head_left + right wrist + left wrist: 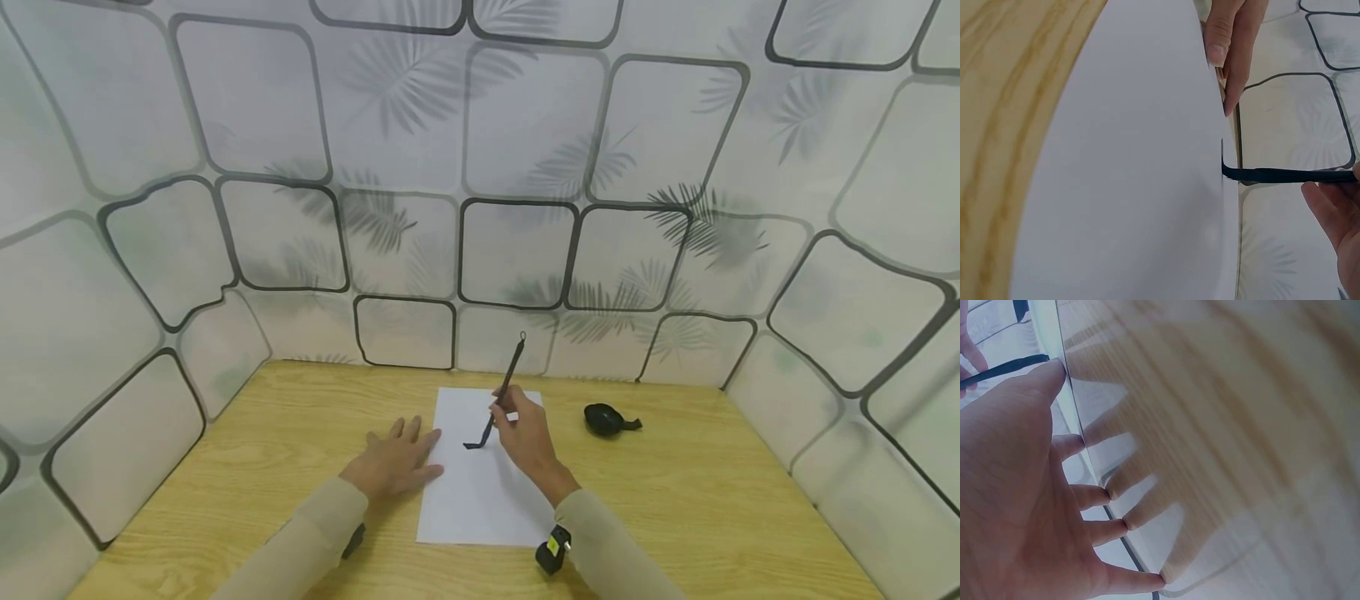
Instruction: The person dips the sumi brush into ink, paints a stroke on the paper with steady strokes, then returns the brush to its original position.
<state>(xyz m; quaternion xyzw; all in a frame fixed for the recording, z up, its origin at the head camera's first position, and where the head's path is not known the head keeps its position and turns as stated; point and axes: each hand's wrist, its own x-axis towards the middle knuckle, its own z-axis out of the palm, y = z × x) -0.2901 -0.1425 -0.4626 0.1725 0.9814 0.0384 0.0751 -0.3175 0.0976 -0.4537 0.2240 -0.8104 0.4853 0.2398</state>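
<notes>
Wears beige sleeves, with a black device at the right wrist. Rests the left hand on the desk, fingers straight and spread apart, thumb and index finger at the left edge of a white sheet of paper. Pinches a slim dark brush in the right hand, bent tip on the paper beside a short black stroke. Has a small black handled dish to the right, and faces a pale patterned backdrop.
</notes>
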